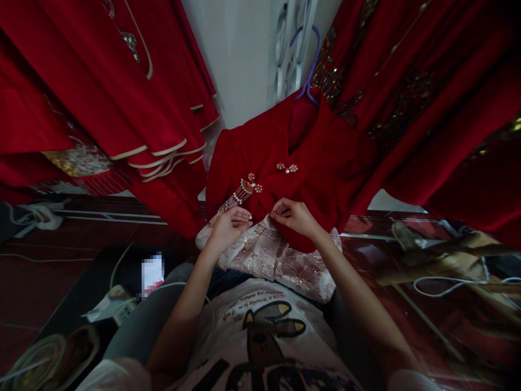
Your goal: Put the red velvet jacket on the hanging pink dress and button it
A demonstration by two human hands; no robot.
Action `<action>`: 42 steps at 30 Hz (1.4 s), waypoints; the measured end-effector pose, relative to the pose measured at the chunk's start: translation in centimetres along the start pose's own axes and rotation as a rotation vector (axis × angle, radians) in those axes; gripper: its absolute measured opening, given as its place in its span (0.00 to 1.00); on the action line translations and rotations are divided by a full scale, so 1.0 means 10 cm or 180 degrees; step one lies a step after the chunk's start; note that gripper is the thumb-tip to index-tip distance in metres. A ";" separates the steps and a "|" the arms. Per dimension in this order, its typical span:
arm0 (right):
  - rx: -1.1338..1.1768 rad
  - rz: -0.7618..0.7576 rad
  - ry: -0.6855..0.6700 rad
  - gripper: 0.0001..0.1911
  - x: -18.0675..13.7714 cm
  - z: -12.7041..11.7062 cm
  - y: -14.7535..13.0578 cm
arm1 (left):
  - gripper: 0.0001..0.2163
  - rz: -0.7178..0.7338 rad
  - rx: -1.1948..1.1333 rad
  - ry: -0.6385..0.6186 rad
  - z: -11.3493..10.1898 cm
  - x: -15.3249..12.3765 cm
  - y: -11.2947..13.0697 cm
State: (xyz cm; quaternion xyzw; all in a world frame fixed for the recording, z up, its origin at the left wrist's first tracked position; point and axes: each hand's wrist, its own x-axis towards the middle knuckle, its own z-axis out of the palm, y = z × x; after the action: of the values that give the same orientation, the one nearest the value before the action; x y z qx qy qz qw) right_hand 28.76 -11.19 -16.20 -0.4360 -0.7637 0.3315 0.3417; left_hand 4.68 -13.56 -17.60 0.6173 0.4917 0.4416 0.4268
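A red garment [264, 144] hangs from a purple hanger [312, 68], its lower part draped toward my lap. Pearl-and-gold ornaments [244, 190] with beaded strands are fixed on its front at the left, and a smaller flower clasp [287, 168] sits below the neckline. Pale pink brocade cloth [280, 260] lies across my lap under its hem. My left hand [230, 225] is closed at the hem, fingertips pressed on the red cloth. Opposite it, my right hand [293, 215] makes a pinch at the hem's middle; what is between the fingertips is too small to make out.
Red garments with pale trim [163, 119] hang at the left; others with gold sequins [411, 103] hang at the right. A power strip [122, 304] and cords lie on a black surface [77, 288] at lower left. Wooden pieces and a white cord [443, 288] lie at the right.
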 end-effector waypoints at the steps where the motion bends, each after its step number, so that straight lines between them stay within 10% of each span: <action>1: 0.0187 0.0000 -0.0079 0.08 -0.01 -0.02 -0.04 | 0.09 0.0025 0.0053 0.0072 0.01 0.00 0.00; 7: 0.0595 -0.0156 -0.0323 0.10 -0.03 0.15 -0.28 | 0.06 0.0058 0.0208 0.0066 0.03 0.00 0.02; 31: 0.0066 -0.0267 0.0914 0.04 -0.03 0.70 -0.28 | 0.07 0.0115 0.0109 0.0449 0.07 -0.02 -0.06; 42: -0.0138 -0.0128 0.1203 0.06 -0.05 0.13 -0.59 | 0.12 0.0501 0.0505 0.0931 -0.31 0.06 0.03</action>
State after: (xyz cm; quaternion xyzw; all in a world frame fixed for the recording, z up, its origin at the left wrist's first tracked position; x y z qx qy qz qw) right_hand 25.29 -14.28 -12.26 -0.4824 -0.7014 0.2203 0.4763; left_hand 1.79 -12.76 -16.43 0.6148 0.5320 0.5186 0.2648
